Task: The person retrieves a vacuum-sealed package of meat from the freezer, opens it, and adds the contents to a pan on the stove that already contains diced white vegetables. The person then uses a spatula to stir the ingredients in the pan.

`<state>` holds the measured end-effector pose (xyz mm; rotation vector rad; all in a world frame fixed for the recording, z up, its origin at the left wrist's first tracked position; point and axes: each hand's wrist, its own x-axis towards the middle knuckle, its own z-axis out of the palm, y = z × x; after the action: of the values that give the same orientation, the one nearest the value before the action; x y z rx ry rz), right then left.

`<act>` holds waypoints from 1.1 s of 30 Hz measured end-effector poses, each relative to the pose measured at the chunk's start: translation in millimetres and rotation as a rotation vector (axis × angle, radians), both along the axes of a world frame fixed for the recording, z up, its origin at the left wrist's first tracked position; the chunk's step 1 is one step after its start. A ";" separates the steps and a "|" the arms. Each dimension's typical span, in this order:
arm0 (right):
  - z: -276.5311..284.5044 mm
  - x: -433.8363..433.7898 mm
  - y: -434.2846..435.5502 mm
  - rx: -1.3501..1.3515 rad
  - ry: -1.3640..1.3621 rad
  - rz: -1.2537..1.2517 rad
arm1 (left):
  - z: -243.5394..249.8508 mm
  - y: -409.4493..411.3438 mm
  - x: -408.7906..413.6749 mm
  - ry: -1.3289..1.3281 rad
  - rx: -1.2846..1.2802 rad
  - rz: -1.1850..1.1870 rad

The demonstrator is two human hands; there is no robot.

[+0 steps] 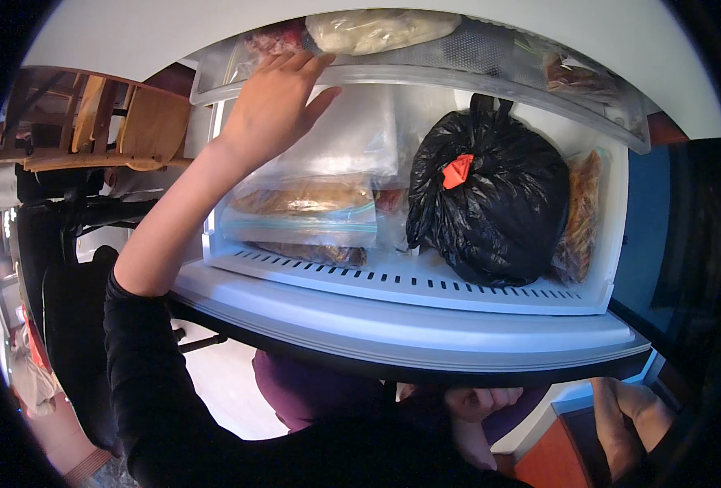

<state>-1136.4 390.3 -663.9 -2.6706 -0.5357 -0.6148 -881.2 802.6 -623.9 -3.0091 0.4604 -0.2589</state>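
My left hand reaches over the front rim of a clear upper freezer bin. Its thumb is apart from the fingers, and the fingertips lie near a bag with pinkish-red contents. Below the wrist, in the white pull-out freezer drawer, lie clear plastic bags and a zip-top bag of brownish food. A knotted black plastic bag with an orange-red piece fills the drawer's right half. My right hand is curled below the drawer front; whether it holds anything is unclear.
A bag of pale food lies in the upper bin, and a bag of brown food stands at the drawer's right wall. Wooden chairs and a black chair are at left. Bare limbs show at lower right.
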 end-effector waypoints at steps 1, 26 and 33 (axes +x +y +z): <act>-1.0 0.6 -0.1 -0.007 -0.003 -0.002 | -0.4 -1.9 1.4 -0.012 -0.037 0.002; -3.5 -0.6 2.3 0.007 -0.055 -0.041 | 41.6 -40.9 -74.3 0.164 -0.143 0.017; -4.3 -1.3 -0.7 0.023 -0.064 -0.013 | 51.9 -25.0 -83.7 0.067 -0.293 0.056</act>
<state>-1137.7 389.6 -668.2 -2.6428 -0.5252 -0.7074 -964.9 777.5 -572.1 -3.3195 0.3711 -0.2402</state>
